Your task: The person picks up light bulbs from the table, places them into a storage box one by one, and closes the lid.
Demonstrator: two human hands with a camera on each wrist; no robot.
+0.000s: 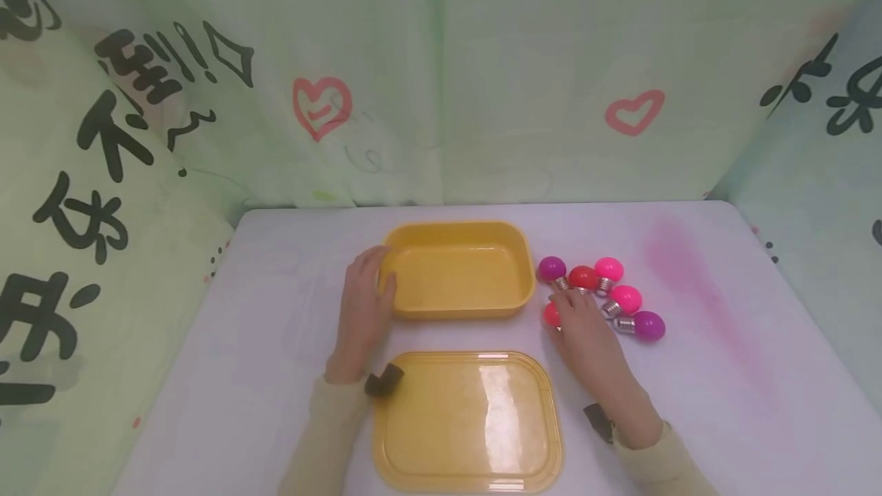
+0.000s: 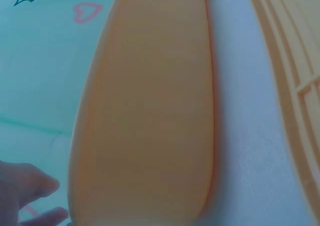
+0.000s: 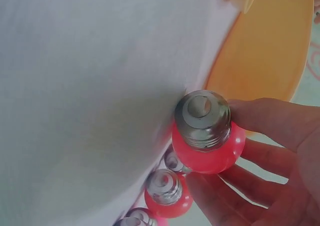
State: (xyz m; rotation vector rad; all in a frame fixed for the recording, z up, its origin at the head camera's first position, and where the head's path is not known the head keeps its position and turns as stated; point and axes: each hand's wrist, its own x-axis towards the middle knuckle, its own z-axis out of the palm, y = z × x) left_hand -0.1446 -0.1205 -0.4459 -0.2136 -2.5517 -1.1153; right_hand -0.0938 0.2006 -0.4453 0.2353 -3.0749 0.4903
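My left hand (image 1: 361, 301) rests at the left end of a yellow plastic box (image 1: 455, 308), fingers along its rim. In the left wrist view, relaxed fingers (image 2: 37, 186) appear beside the box wall (image 2: 145, 111). My right hand (image 1: 586, 331) holds a red light bulb (image 3: 210, 148), thumb by its silver screw base and fingers round the globe. Close by lie a purple bulb (image 1: 552, 268), another red bulb (image 1: 583, 277), a pink bulb (image 1: 609, 269), a second pink bulb (image 1: 627, 298) and a second purple bulb (image 1: 649, 326). The right hand partly covers the group.
A flat yellow lid (image 1: 448, 427) lies on the white table (image 1: 717, 404) in front of the box, under the left wrist's edge. Light green curtains (image 1: 524, 60) with hearts and black writing enclose the table at the back and sides.
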